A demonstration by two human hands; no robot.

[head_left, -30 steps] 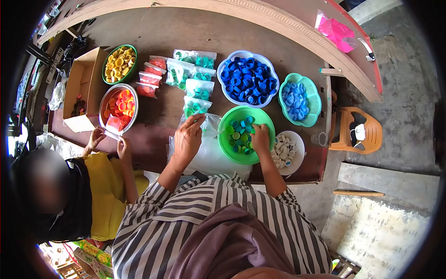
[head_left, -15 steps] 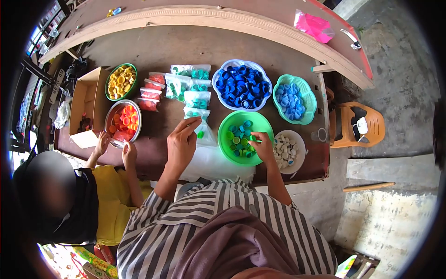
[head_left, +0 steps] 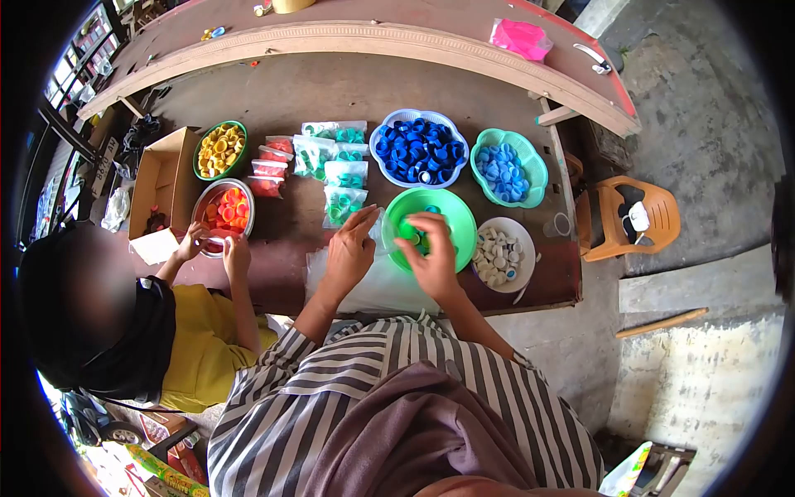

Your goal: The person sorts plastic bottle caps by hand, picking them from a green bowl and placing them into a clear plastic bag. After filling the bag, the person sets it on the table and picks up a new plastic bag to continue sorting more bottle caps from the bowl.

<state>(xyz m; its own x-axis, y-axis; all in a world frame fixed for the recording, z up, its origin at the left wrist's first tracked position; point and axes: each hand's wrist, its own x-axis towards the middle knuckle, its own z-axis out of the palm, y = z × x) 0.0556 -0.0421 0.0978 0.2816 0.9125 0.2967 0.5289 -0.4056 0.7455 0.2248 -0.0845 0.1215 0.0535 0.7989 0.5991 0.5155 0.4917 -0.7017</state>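
Note:
My left hand has its fingers pinched on a clear plastic bag, which hangs over the left rim of the green bowl. Above the same bowl, beside the bag, is my right hand, slightly blurred, with thumb and fingers spread apart. Green and teal caps lie in the bowl, partly hidden under my right hand. Flat clear plastic lies at the table edge below my hands. Filled bags of green caps lie beyond my left hand.
Dark blue caps, light blue caps and a bowl of white caps stand around the green bowl. A co-worker's hands are at the bowl of orange caps. Further left are yellow caps and a cardboard box.
My right hand has lifted from among the caps and moved left to the bag. My left hand has moved right, closer to the green bowl. The view has shifted slightly.

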